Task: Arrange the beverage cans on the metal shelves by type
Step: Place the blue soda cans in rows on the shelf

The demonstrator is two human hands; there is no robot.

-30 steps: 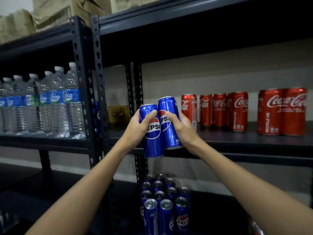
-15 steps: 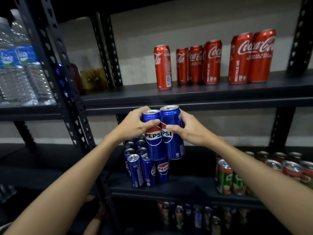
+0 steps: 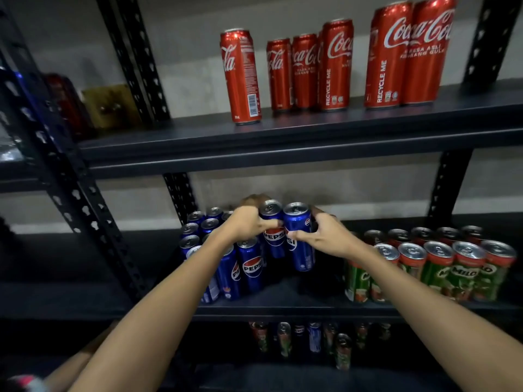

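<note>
A: Black metal shelves (image 3: 283,142) across the whole frame; red Coca-Cola cans (image 3: 334,63) upright along the upper board, top centre to top right.

B: Middle board, lower right: green Milo cans (image 3: 452,270) in rows. Centre-left: cluster of blue Pepsi cans (image 3: 226,250), upright.

A: Centre of frame: left hand (image 3: 246,226), fingers wrapped round one Pepsi can (image 3: 273,236); right hand (image 3: 325,236), fingers curled round a second Pepsi can (image 3: 300,236).

B: Both held cans upright, touching side by side, just right of the cluster, above the middle board.

A: Bottom board, lower centre: mixed cans (image 3: 311,338), dim and blurred.
</note>
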